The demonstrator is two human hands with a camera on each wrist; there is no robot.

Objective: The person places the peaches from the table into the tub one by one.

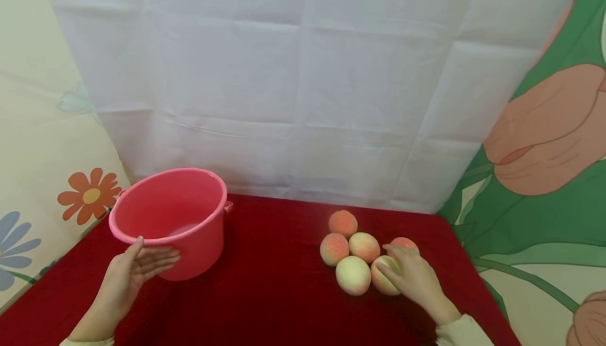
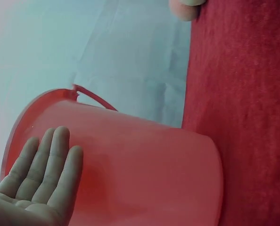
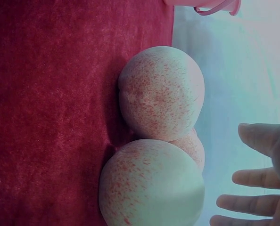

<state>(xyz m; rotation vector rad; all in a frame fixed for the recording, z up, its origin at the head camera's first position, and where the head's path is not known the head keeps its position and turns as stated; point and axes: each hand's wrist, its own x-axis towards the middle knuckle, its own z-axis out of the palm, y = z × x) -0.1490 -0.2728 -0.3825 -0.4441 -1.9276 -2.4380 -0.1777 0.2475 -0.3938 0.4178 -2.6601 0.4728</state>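
Observation:
A pink bucket (image 1: 199,251) stands upright on the left of the red cloth. My left hand (image 1: 137,272) is at its near side with straight fingers, the palm turned to the wall just below the rim; the left wrist view has the same hand (image 2: 41,183) in front of the bucket wall (image 2: 140,165). At the right lies a cluster of several peaches, among them a pale one (image 1: 353,275) and a redder one (image 1: 343,223). My right hand (image 1: 414,277) hovers over the rightmost peaches, fingers spread; the right wrist view shows the fingers apart beside a peach (image 3: 152,186).
Red cloth (image 1: 274,293) covers the table between bucket and peaches. Behind hangs a creased white sheet (image 1: 303,99). Flower-printed panels (image 1: 544,130) flank the table on both sides. The bucket's handle (image 2: 97,99) hangs along its far side.

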